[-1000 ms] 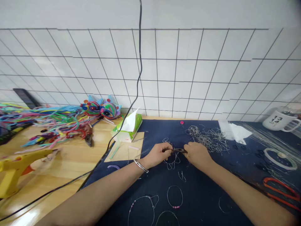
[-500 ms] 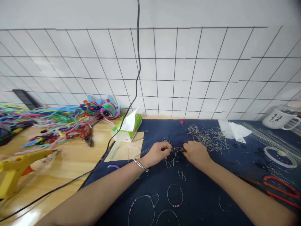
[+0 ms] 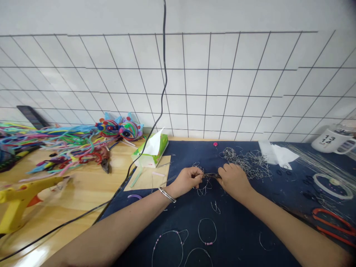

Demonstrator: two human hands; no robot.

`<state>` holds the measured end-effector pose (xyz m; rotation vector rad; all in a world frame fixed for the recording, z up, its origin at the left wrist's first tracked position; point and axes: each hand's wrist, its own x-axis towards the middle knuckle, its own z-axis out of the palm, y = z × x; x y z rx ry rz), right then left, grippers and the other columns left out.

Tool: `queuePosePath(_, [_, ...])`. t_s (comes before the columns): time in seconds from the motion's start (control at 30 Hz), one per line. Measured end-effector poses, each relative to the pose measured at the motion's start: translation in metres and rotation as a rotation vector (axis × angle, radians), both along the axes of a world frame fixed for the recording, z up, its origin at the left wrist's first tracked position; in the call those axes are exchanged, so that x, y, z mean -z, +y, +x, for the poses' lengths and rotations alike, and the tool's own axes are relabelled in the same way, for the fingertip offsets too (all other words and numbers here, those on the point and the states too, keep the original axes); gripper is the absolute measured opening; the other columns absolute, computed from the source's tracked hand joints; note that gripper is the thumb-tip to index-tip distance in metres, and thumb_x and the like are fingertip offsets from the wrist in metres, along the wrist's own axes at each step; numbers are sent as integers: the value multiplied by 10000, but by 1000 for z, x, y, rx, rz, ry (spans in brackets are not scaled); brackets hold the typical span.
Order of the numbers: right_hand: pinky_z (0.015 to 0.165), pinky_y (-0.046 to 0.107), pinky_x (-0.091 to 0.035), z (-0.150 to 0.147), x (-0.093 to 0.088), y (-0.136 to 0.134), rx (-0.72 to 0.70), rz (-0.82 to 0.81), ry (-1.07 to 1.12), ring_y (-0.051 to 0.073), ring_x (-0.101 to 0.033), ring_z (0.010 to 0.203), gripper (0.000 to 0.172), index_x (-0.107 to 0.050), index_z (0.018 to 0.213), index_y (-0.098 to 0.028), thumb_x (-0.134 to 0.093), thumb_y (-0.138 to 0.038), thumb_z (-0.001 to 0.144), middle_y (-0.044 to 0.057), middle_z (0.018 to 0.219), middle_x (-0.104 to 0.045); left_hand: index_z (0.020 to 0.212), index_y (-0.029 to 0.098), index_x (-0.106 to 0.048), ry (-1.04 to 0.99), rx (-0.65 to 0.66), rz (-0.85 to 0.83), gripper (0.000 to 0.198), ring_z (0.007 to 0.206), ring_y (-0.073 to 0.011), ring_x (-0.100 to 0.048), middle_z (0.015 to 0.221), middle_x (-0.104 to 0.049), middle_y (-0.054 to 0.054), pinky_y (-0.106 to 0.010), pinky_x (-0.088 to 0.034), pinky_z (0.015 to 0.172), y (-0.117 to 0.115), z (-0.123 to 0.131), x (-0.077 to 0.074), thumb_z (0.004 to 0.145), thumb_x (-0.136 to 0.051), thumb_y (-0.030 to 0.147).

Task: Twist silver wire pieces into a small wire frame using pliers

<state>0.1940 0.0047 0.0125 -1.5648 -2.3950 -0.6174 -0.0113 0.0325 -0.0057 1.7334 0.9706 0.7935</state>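
Observation:
My left hand [image 3: 190, 178] pinches a piece of bent silver wire [image 3: 204, 189] whose loops hang below the fingers. Closed around the handles of dark pliers [image 3: 210, 175] is my right hand [image 3: 233, 178]; the plier jaws point left and meet the wire beside my left fingertips. Just below lies a small bent wire scrap [image 3: 215, 207] on the dark blue mat. Nearer to me are a wire ring with pink beads [image 3: 207, 230] and a larger beaded wire ring [image 3: 167, 234]. A tangle of thin wire [image 3: 247, 163] sits behind my right hand.
A tissue pack [image 3: 151, 152] stands behind my left hand, with a black cable [image 3: 164, 89] hanging across it. On the left are a yellow glue gun [image 3: 16, 202] and colourful pipe cleaners [image 3: 63, 141]. Red-handled scissors [image 3: 333, 224] and a white mug [image 3: 330, 140] are at right.
The pliers and my right hand have shifted very slightly, and the wire loops below my left fingers have turned a little. The things lying on the table keep their places.

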Motion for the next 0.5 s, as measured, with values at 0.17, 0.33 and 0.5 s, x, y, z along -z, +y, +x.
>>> queuePosePath(0.17, [656, 292, -221, -1, -5, -2, -5, 52, -9, 171, -379, 721, 169, -493, 708, -179, -473, -332, 778, 50, 707, -471, 726, 130, -539, -73, -18, -44, 212, 470, -60, -501, 571, -539, 17, -175, -399, 488, 0, 1, 0, 747, -512, 339])
queuePosePath(0.33, [659, 297, -218, 1, -8, -2, -1, 89, -17, 175, -365, 721, 153, -498, 706, -172, -489, -312, 765, 54, 702, -462, 757, 129, -529, -148, -24, -87, 220, 478, -56, -505, 638, -559, 2, -174, -400, 482, -1, 2, 1, 737, -529, 347])
queuePosePath(0.5, [652, 292, -218, 4, -8, -1, -18, 88, -15, 170, -363, 708, 121, -509, 700, -172, -477, -270, 764, 53, 695, -469, 745, 131, -525, -151, -17, -80, 210, 478, -54, -499, 611, -539, 15, -174, -405, 487, -3, 1, -2, 740, -528, 340])
